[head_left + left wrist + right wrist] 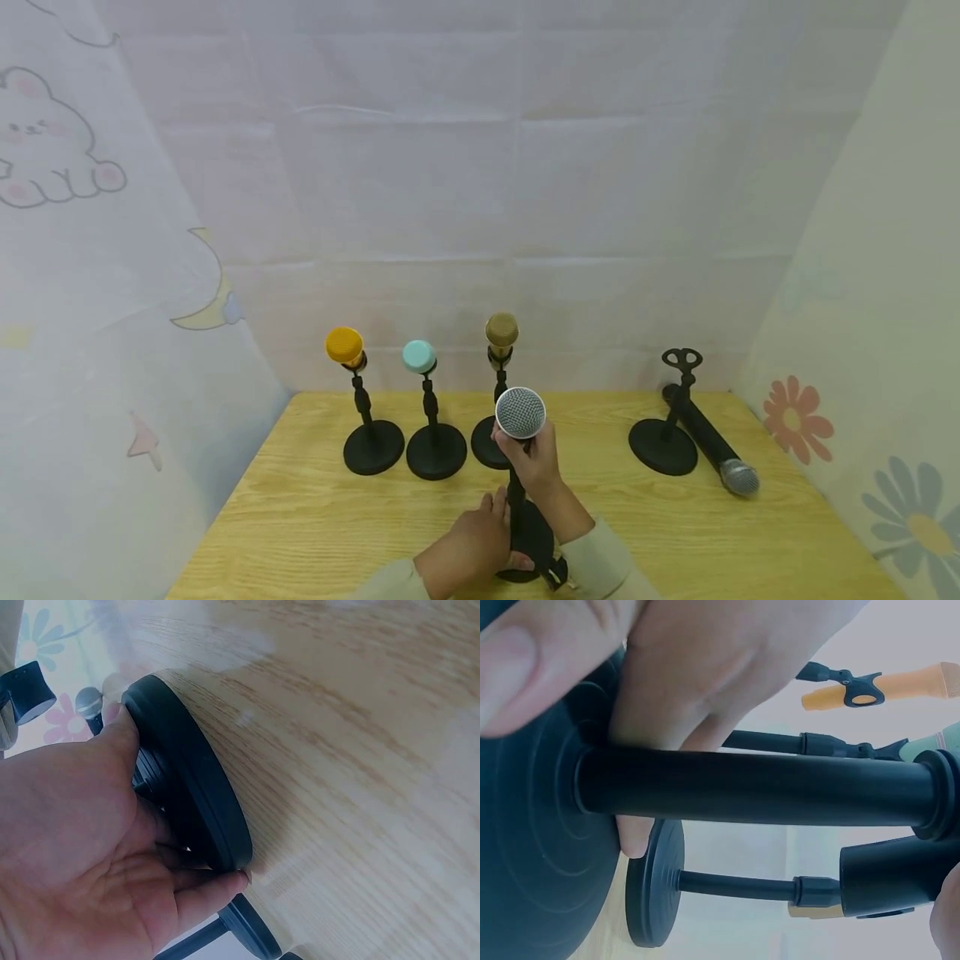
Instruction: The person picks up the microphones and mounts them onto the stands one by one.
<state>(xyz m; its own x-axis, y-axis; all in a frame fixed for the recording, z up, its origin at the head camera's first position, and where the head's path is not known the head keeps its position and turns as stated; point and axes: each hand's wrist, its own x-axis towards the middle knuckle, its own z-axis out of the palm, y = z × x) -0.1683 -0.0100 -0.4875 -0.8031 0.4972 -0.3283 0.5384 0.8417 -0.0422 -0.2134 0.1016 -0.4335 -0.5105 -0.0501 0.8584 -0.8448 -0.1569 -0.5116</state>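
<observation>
A silver-headed microphone [521, 413] stands out at the front on a black stand, whose pole [757, 787] runs up from a round base [187, 772]. My right hand [543, 471] grips this microphone just below its mesh head; in the right wrist view only a fingertip of it shows, on the dark body [885, 877]. Lower down, my left hand [480, 537] holds the base, its thumb and fingers spread across to the rim in the left wrist view. Part of the base is hidden behind the hands.
Behind stand an orange microphone [344, 345], a mint one [419, 357] and a gold one [502, 330], each on a black stand. At the right, an empty-clipped stand [663, 447] has a silver-headed microphone [740, 478] lying beside it on the wooden table [300, 508].
</observation>
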